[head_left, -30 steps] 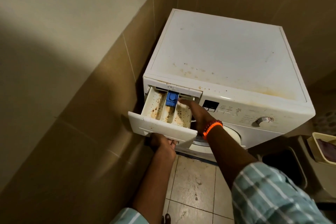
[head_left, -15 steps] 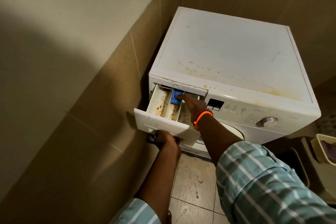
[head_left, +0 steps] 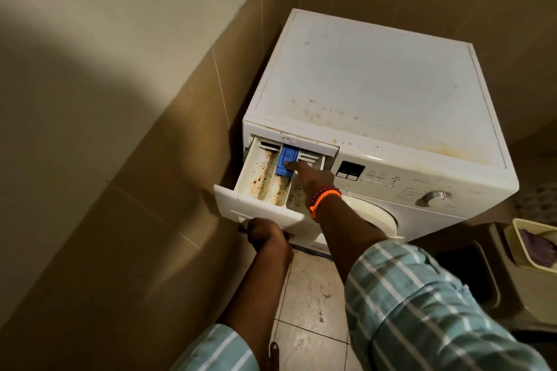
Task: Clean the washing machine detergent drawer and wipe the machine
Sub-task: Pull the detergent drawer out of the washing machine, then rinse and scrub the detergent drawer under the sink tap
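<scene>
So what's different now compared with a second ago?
The right hand reached further back into the detergent drawer: a fingertip that hovered beside the blue insert now presses on it. The left hand stays gripping the drawer front from underneath, and the drawer stays pulled out, stained as before. The washing machine has not moved.

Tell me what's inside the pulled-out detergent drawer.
The detergent drawer holds brown-stained compartments and a blue insert, which the right hand presses. That hand covers part of the right compartment; the back stays inside the machine.
</scene>
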